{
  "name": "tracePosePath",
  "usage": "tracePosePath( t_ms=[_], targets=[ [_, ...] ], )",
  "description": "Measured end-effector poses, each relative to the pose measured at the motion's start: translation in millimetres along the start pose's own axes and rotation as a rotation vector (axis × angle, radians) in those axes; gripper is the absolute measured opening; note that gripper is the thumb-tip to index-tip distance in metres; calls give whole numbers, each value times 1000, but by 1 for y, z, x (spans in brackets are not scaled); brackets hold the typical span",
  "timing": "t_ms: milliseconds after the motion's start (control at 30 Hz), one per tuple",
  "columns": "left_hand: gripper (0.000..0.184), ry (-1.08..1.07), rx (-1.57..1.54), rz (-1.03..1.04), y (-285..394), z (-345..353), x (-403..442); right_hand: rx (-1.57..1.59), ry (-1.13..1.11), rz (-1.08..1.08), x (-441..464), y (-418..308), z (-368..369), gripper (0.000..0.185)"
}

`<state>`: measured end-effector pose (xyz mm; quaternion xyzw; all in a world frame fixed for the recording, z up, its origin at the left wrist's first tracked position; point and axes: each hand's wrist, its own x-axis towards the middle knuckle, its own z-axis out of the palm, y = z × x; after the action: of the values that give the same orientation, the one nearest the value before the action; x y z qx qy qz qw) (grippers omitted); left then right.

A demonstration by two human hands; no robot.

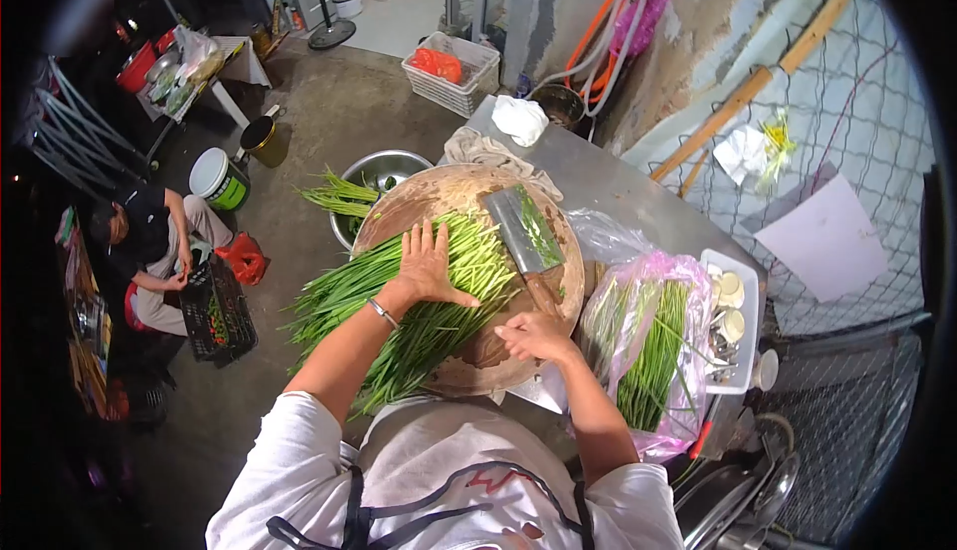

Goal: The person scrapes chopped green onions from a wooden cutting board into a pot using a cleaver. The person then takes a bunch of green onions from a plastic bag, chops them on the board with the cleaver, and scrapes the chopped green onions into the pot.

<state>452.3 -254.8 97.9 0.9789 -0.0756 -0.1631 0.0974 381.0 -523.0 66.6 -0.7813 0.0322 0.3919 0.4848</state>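
White shirt (449, 460) foremost; left hand (427, 269), splayed, likely steadies long green stalks (339, 289); right hand (535, 338), curled, beside wooden-handled steel cleaver (510, 231).

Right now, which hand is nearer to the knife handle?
Right. The right hand is just by the near end of the knife handle; the left hand lies spread on the greens, farther off.

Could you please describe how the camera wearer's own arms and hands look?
The left hand and right hand wear no gloves. A narrow silvery band circles the left wrist; none shows on the right. White sleeves leave both forearms uncovered.
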Motion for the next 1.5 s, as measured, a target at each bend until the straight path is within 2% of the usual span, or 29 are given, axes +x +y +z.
tracePosePath(
  t_ms=[67,100,233,267,300,333,367,400,467,500,600,733,833,933,967,1067,1100,1200,1233,1333,1367,1467,1500],
  targets=[
    [171,-1,-73,26,-7,-4,2,281,-84,14,8,12,18,60],
    [171,8,-120,42,-13,-7,6,314,-105,3,8,6,25,68],
    [168,-61,-235,60,-55,-20,27,472,-159,0,8,-8,41,71],
    [167,-63,-243,69,-66,-19,34,340,-102,-15,5,-14,41,71],
    [153,-42,-197,59,-66,-25,34,206,-46,-31,3,-20,42,71],
    [149,-16,-207,97,-69,-27,37,72,7,-46,1,-19,44,71],
    [148,-63,-254,96,-72,-25,36,73,67,-113,1,-12,48,55],
    [147,-108,-300,95,-67,-29,33,27,128,-245,2,-7,53,49],
    [150,-137,-309,105,-64,-21,31,-66,254,-516,3,-1,62,35],
    [155,-139,-350,106,-62,-20,29,-66,255,-454,-6,-19,67,23],
    [162,-129,-395,116,-60,-14,29,-424,343,-766,5,-31,75,16],
    [164,-120,-405,128,-63,-13,32,-700,455,-767,13,-32,41,9],
    [165,-159,-402,110,-61,-13,37,-749,579,-738,17,-41,2,15],
    [162,-174,-359,125,-56,-15,40,-748,593,-652,26,-47,-8,11],
    [159,-173,-336,129,-55,-16,39,-722,560,-598,25,-46,-7,8],
    [158,-165,-313,119,-59,-14,41,-315,564,-483,13,-24,-2,16],
    [160,-164,-323,125,-61,-15,42,-148,523,-449,22,1,-5,23],
    [163,-155,-335,145,-61,-14,43,428,297,-211,11,7,-9,29],
    [163,-153,-330,145,-58,-16,42,481,255,-149,11,3,-4,31],
    [162,-143,-335,159,-52,-23,38,514,303,-178,15,-2,8,29],
    [162,-145,-333,159,-55,-22,38,495,398,-266,19,-6,1,31],
    [162,-104,-321,144,-48,-24,29,628,613,-279,47,-19,-22,30],
    [162,-79,-317,139,-43,-25,26,581,581,-262,56,-22,-27,28]
  ],
)
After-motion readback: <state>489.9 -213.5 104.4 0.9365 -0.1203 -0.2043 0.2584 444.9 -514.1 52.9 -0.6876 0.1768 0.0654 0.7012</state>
